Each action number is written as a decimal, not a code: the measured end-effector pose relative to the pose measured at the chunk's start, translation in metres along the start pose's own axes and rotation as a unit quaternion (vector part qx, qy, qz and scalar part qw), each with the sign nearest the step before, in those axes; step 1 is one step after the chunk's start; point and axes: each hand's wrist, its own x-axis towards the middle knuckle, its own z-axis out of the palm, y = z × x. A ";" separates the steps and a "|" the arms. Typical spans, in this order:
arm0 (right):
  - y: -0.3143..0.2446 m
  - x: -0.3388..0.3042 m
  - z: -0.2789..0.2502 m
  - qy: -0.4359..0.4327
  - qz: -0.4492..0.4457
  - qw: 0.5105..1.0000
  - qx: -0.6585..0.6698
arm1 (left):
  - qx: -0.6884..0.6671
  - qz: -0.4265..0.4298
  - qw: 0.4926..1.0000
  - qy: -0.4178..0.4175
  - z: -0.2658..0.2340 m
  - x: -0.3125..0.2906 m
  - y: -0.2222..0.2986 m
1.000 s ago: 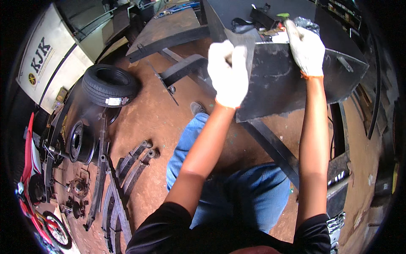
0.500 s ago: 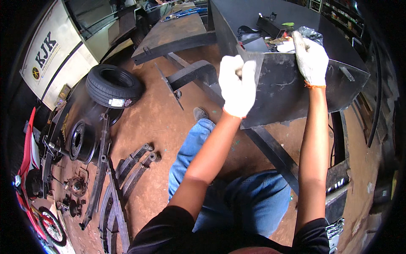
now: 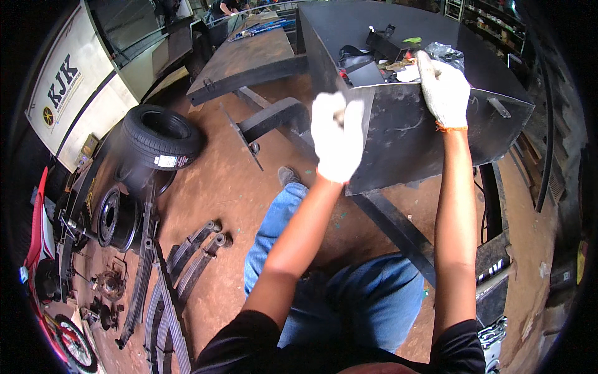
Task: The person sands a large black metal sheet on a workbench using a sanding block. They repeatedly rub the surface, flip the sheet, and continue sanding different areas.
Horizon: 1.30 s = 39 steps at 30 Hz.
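A black sheet-metal box (image 3: 414,140) on a steel frame stands in front of me, pale along its near left corner. Beside that corner is my left hand (image 3: 338,137) in a white glove, slightly blurred. Its fingers curl toward the thumb; what they hold, if anything, cannot be made out. My right hand (image 3: 446,93), gloved too, is closed over the box's near rim, some fingers hidden. Inside the box, close to this hand, lie a black bracket-like part (image 3: 385,47), a crumpled clear plastic bag (image 3: 446,55) and other small items.
On the floor at left are a tyre (image 3: 163,136), a black wheel rim (image 3: 117,218), several leaf springs (image 3: 168,299) and a red motorcycle (image 3: 38,237). A steel beam (image 3: 398,227) runs under the box. A flat metal-topped bench (image 3: 249,59) stands behind; another person (image 3: 225,7) is far back.
The whole view has shifted slightly, so the box and both hands appear a little further left. Both hands keep nearly the same places against the box.
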 end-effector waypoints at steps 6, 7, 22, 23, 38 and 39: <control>0.001 0.001 -0.003 -0.010 0.008 1.000 -0.013 | 0.010 -0.075 0.997 -0.024 -0.013 -0.073 -0.026; 0.000 0.002 -0.002 -0.002 0.001 1.000 -0.021 | 0.009 -0.092 0.995 -0.033 -0.020 -0.109 -0.046; 0.009 0.003 0.000 -0.026 0.024 0.999 -0.008 | 0.033 -0.083 0.996 -0.003 -0.015 -0.114 -0.043; 0.008 0.004 -0.001 -0.015 0.016 1.000 -0.004 | 0.002 -0.127 0.991 -0.033 -0.025 -0.154 -0.064; 0.020 0.005 0.007 -0.008 -0.017 1.000 -0.005 | 0.016 -0.093 0.995 -0.028 -0.026 -0.157 -0.069; 0.017 0.005 0.008 -0.010 -0.011 1.000 -0.002 | 0.015 -0.118 0.991 -0.060 -0.034 -0.185 -0.084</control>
